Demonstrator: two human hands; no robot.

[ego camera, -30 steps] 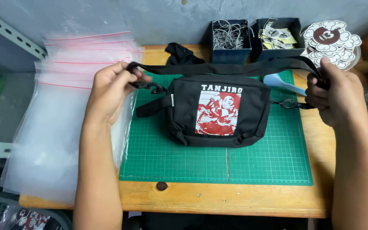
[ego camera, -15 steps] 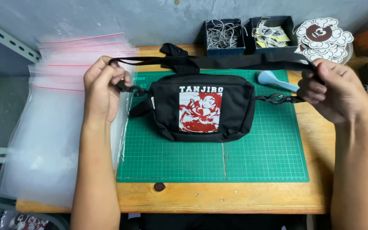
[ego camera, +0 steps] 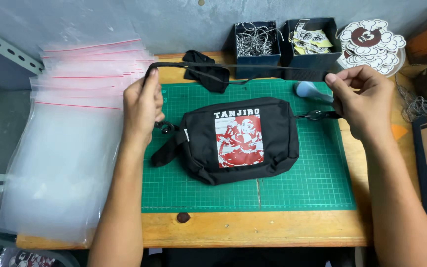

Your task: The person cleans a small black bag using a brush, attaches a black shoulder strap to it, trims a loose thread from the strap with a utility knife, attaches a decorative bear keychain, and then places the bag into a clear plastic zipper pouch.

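A small black pouch bag (ego camera: 240, 141) with a red and white picture print lies flat on the green cutting mat (ego camera: 292, 188). Its long black strap (ego camera: 253, 68) is stretched taut above the bag, between both hands. My left hand (ego camera: 143, 106) grips the strap's left end at the mat's left edge, beside the bag's left clip. My right hand (ego camera: 364, 101) pinches the strap's right end, close to the right clip (ego camera: 315, 115).
A stack of clear zip bags (ego camera: 70, 128) with red seals lies to the left. Two dark bins (ego camera: 282, 44) of cords and stickers stand at the back, with round stickers (ego camera: 369, 42) beside them. A black cloth (ego camera: 206, 71) and a blue tool (ego camera: 307, 90) lie nearby.
Both hands have pulled the strap up and away from the bag, stretching it straighter. The bag now lies lower on the mat, slightly tilted.
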